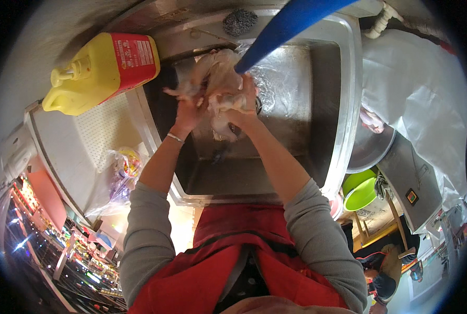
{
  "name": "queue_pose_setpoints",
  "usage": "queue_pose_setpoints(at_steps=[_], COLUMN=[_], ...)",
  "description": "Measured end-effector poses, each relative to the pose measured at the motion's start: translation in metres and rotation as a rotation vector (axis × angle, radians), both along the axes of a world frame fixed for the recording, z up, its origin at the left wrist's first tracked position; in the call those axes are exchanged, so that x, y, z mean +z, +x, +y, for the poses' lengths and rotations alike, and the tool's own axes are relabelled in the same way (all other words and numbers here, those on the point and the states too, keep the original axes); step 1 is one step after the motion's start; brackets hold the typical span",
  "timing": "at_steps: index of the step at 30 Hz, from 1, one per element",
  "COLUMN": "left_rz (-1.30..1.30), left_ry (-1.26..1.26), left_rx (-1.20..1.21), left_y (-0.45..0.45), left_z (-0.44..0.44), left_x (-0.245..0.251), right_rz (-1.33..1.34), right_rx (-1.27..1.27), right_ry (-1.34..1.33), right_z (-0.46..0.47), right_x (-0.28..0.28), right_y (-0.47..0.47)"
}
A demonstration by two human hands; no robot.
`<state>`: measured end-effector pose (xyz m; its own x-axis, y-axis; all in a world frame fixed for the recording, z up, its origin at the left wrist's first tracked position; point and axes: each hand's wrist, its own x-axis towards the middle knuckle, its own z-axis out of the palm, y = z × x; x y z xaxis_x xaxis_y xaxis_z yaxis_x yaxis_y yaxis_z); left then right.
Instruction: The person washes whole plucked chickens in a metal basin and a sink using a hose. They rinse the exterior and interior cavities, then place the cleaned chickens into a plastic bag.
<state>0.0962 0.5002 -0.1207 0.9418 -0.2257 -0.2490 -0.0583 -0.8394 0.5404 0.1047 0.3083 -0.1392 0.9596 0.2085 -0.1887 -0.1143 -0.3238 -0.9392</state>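
A pale plucked poultry carcass, probably a chicken, is held low in a stainless-steel sink. On its left side, my left hand grips near a leg. My right hand holds the right side, its fingers partly hidden by the bird. A blue hose or pipe comes down from the upper right, its lower end beside the carcass. Clear water ripples spread over the sink bottom to the right. The hands are slightly blurred.
A yellow pump jug and a plastic bag of colourful items are left of the sink. Steel wool lies on the back ledge. At right are a metal bowl holding raw meat, green basins and another person.
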Motion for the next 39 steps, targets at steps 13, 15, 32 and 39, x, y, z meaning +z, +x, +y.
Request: queue_pose_setpoints(at_steps=[13,15,32,39], left_rz=[0.195,0.338,0.601,0.150], left_ry=[-0.154,-0.302,-0.654,-0.350], left_rx=[0.257,0.406,0.741,0.185], left_y=[0.038,0.054,0.071,0.025], left_z=[-0.074,-0.075,-0.085,-0.072], left_x=[-0.025,-0.036,-0.045,-0.075], right_rz=[0.398,0.264,0.147,0.545], right_rx=[-0.036,0.092,0.160,-0.116], right_ry=[0.149,-0.008,0.234,0.511], right_z=[-0.064,-0.061,-0.035,-0.061], right_x=[0.003,0.006,-0.088,-0.053], right_y=[0.014,0.011,-0.019,-0.007])
